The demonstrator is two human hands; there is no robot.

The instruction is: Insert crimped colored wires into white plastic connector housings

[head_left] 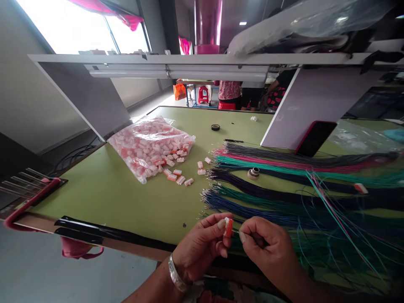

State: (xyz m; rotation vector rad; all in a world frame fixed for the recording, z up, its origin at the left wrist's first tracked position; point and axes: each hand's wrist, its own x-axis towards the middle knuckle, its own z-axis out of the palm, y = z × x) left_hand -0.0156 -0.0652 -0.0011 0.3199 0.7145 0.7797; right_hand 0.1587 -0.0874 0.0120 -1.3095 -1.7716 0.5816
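Between the thumb and fingers of my left hand (pixel 205 237) is a small orange and white connector housing (pixel 229 227), raised near the table's front edge. My right hand (pixel 268 248) is just right of it, thumb and forefinger pinched on a thin wire (pixel 235 231) that reaches the housing's side. Whether the wire's tip is inside the housing is too small to tell. Bundles of dark blue wires (pixel 233 206), green, black, teal (pixel 240 162), pink and grey wires lie behind my hands, their metal-tipped ends pointing left.
A clear bag of connector housings (pixel 142 147) lies at the left, with several loose housings (pixel 180 180) beside it. Black tape (pixel 215 127), a small metal ring (pixel 253 172) and a phone (pixel 315 138) are farther back. A shelf (pixel 189 59) spans the table. People sit beyond.
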